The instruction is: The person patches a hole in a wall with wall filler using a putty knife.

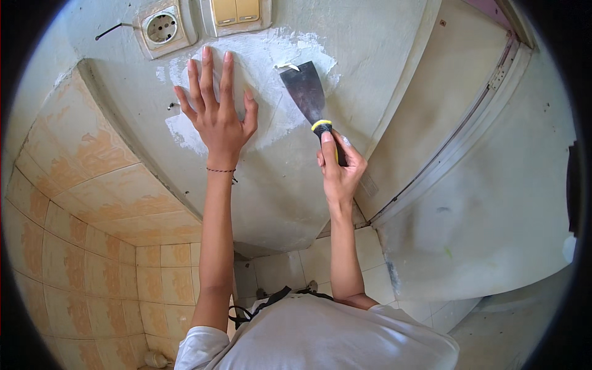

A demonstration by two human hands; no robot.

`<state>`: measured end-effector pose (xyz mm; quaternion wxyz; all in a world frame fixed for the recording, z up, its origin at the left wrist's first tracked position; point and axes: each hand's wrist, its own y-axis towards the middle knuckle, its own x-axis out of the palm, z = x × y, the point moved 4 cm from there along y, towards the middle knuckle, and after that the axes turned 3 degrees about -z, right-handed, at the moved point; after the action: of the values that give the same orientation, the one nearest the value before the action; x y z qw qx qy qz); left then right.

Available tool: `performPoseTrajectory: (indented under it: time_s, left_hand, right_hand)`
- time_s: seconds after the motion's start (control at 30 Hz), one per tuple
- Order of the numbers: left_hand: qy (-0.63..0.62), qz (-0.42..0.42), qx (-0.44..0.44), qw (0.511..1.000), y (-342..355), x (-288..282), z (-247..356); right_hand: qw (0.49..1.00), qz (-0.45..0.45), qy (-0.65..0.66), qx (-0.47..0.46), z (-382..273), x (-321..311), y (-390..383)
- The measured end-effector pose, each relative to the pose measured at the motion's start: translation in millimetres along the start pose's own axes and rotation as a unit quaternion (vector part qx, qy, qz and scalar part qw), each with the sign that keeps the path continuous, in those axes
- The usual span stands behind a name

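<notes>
My left hand (220,115) lies flat on the wall, fingers spread, over a white patch of filler (259,61). A thin cord bracelet circles that wrist. In my right hand (339,166) is a putty knife (306,92), gripped by its black and yellow handle. Its broad dark blade points up and slightly left, the tip at the patch's right part. A small white lump of filler (287,66) sits at the blade's edge. Some white residue marks a finger of my right hand.
Above my left hand are a wall socket (161,28) and a yellowish double switch (236,11). A screw or nail (172,106) juts out beside my left thumb-side fingers' far edge. Orange-patterned tiles (92,160) cover the left wall. A door frame (450,142) stands right; floor tiles (280,271) lie below.
</notes>
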<state>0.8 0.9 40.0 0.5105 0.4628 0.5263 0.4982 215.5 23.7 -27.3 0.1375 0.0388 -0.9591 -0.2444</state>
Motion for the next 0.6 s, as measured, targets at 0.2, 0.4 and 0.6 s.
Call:
performPoseTrajectory:
  time_s: [0.2, 0.4, 0.6]
  left_hand:
    - [-0.002, -0.003, 0.000, 1.000, -1, 1, 0]
    - [0.008, -0.010, 0.005, 1.000, -1, -2, 4]
    - [0.008, -0.010, 0.005, 1.000, -1, -1, 1]
  right_hand:
    - [0.999, -0.027, -0.008, -0.023, -4, 18, 13]
    - [1.000, 0.004, -0.005, -0.015, 6, 6, 2]
    - [0.995, -0.050, -0.047, -0.068, -3, 17, 9]
